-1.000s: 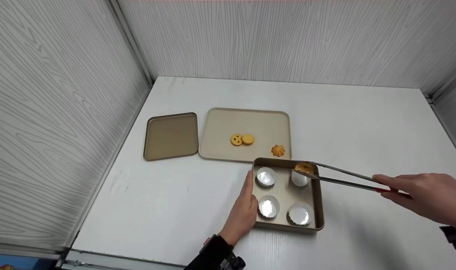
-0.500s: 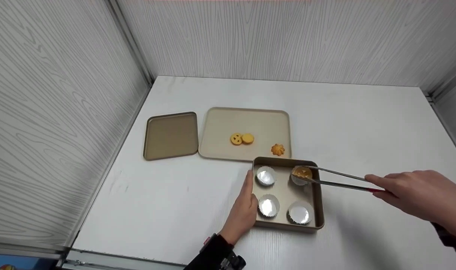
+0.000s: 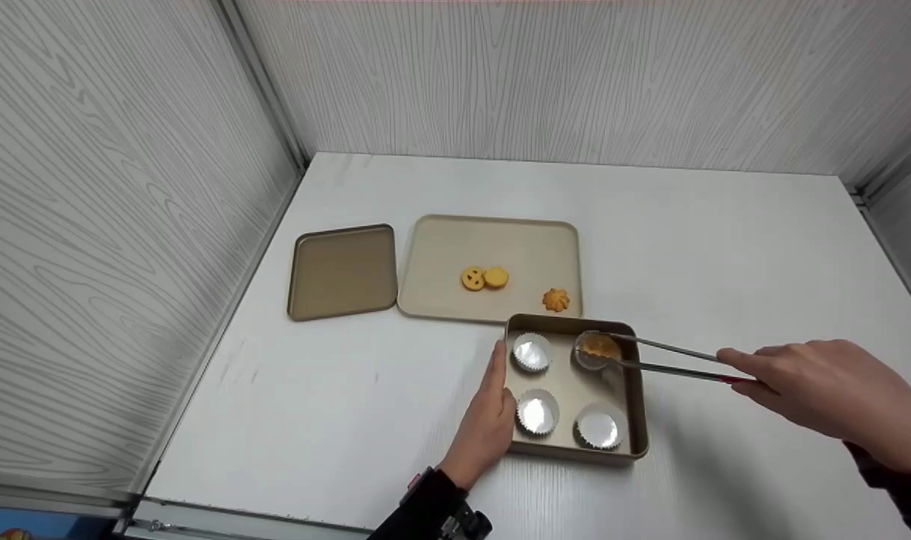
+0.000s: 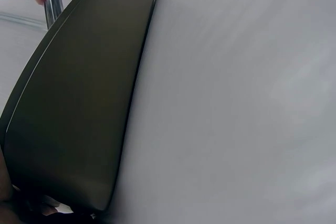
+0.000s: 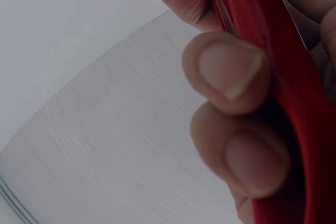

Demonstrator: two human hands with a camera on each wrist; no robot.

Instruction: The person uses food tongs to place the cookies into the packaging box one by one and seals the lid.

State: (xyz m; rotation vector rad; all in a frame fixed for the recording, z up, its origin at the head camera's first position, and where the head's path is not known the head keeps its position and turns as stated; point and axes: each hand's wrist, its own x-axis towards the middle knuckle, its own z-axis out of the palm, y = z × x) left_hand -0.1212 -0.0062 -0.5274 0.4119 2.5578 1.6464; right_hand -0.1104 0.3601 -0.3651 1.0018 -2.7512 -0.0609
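Cookie (image 3: 600, 346) at the deep pan's far-right cup

We record the right hand (image 3: 819, 386) clamped round red-handled tongs (image 3: 672, 368), cookie between their tips; we cannot tell whether it rests in the silver cup (image 3: 589, 365). Left hand (image 3: 483, 429), fingers straight, touches the deep pan (image 3: 565, 382) on its left wall. Beyond the deep pan: beige tray (image 3: 500, 244) bearing three cookies (image 3: 555, 300).

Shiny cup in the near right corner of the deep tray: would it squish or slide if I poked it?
The shiny cup would probably squish easily, since its crinkled rim looks thin. It's likely light, because it looks hollow with nothing inside. It might slide too, as the deep tray has bare floor around it.
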